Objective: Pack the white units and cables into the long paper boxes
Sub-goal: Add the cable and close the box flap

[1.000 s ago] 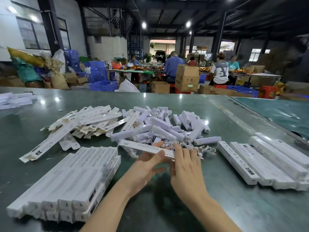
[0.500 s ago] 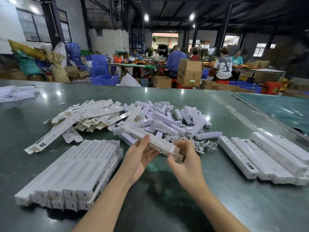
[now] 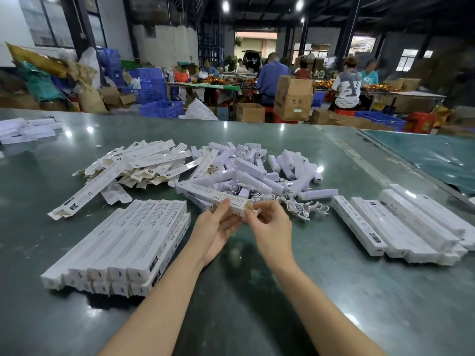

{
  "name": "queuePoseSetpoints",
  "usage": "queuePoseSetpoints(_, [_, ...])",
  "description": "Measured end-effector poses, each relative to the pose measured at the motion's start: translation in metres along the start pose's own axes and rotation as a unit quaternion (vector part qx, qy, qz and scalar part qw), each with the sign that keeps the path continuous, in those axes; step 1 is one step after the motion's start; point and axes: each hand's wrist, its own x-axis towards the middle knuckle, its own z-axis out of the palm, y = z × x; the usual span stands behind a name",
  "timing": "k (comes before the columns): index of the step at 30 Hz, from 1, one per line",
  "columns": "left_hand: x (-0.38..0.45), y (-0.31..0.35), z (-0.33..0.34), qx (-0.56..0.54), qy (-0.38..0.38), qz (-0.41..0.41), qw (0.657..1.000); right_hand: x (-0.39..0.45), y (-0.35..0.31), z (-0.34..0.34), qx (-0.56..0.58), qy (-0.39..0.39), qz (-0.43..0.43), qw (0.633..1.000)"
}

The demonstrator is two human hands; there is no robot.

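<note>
A long white paper box (image 3: pixel 205 195) is lifted just above the green table, pointing away to the left. My left hand (image 3: pixel 217 227) grips it from below near its close end, thumb on top. My right hand (image 3: pixel 270 222) pinches the brown end flap at that same end. Behind the box lies a heap of white units (image 3: pixel 257 170) with a tangle of white cables (image 3: pixel 300 206) at its right front. A pile of flat unfolded boxes (image 3: pixel 138 165) lies to the left of the units.
A two-layer stack of closed boxes (image 3: pixel 123 247) sits at the near left, another row of closed boxes (image 3: pixel 401 224) at the right. More white boxes (image 3: pixel 25 129) lie at the far left table edge. People work at tables among cartons and blue crates beyond.
The box was picked up from the table edge of the heap and brought closer. My right hand went from lying flat on it to pinching its end flap.
</note>
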Motion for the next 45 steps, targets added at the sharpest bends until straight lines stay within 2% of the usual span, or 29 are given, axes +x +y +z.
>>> queuePoseSetpoints(3, [0.002, 0.0, 0.002, 0.041, 0.024, 0.006, 0.999, -0.002, 0.006, 0.006, 0.002, 0.025, 0.013, 1.0])
queuePoseSetpoints(7, [-0.002, -0.002, 0.008, 0.1, 0.032, 0.034, 0.994, -0.003, 0.012, 0.003, -0.045, 0.015, 0.011, 0.999])
queuePoseSetpoints(12, [-0.004, -0.005, 0.012, 0.134, 0.054, 0.055, 0.988, -0.001, 0.016, 0.001, -0.049, 0.01, 0.044, 0.998])
queuePoseSetpoints(20, [0.0, -0.007, 0.012, 0.164, 0.092, 0.051, 0.981, 0.0, 0.013, -0.004, 0.089, -0.049, 0.118, 0.988])
queuePoseSetpoints(29, [-0.001, -0.004, 0.01, 0.142, 0.061, 0.037, 0.987, 0.006, 0.015, -0.008, 0.228, -0.083, 0.187, 0.952])
queuePoseSetpoints(33, [0.005, -0.006, 0.005, 0.096, 0.069, 0.031, 0.992, 0.008, 0.013, -0.011, 0.266, -0.084, 0.21, 0.937])
queuePoseSetpoints(39, [0.009, -0.003, 0.003, 0.069, 0.03, 0.01, 0.997, 0.009, 0.007, -0.011, 0.284, -0.08, 0.229, 0.927])
queuePoseSetpoints(45, [0.008, -0.003, 0.007, 0.044, 0.025, 0.018, 0.999, 0.007, 0.003, -0.013, 0.296, -0.083, 0.239, 0.921])
